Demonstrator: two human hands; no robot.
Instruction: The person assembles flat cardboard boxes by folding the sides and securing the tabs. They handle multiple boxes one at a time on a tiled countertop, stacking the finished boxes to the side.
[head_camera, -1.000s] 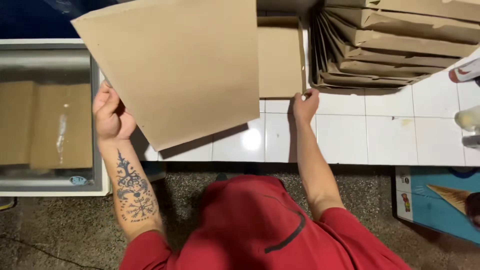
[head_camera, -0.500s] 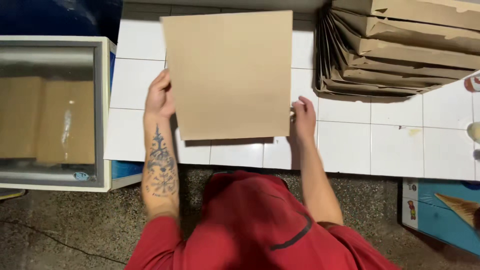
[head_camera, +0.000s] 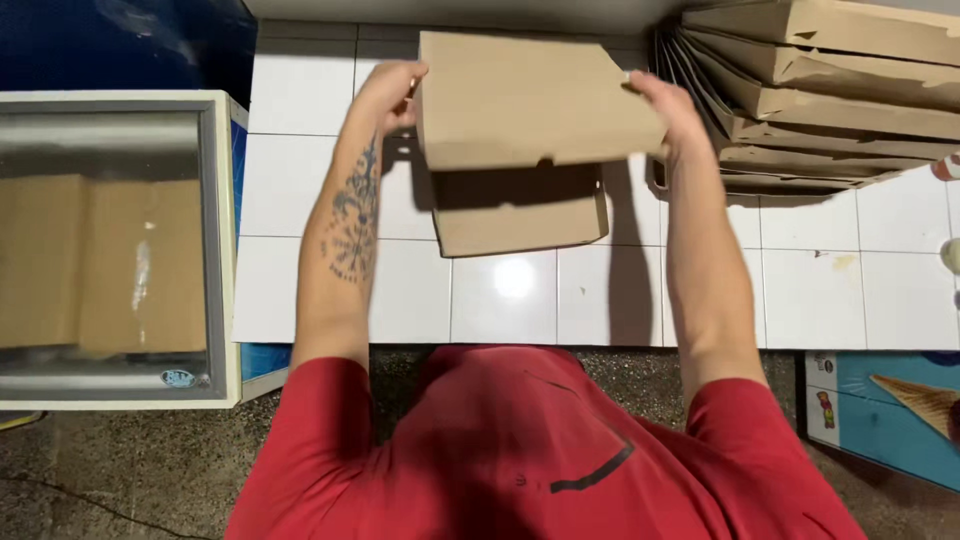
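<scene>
The flat brown cardboard box blank (head_camera: 535, 95), partly folded, hangs above the white tiled counter (head_camera: 510, 290), held between both hands at its two short ends. Its long axis runs left to right, straight across the person's front, so each hand meets one end and neither is nearer than the other. The left hand (head_camera: 390, 95) curls over the left edge, fingers closed onto the card, the tattooed forearm reaching up from below. The right hand (head_camera: 665, 105) clamps the right edge in the same way, thumb side towards the panel. The upper panel tilts towards the camera, and a lower flap (head_camera: 520, 215) of the same piece folds down beneath it, its bottom edge close to or resting on the tiles; which of the two is hard to tell. The fold line between them lies parallel to the counter's near edge. To the right, just beside the right hand, sits a stack of folded brown cardboard boxes (head_camera: 830, 85). To the left, well apart, stands a glass-topped white chest cabinet (head_camera: 105, 250).
</scene>
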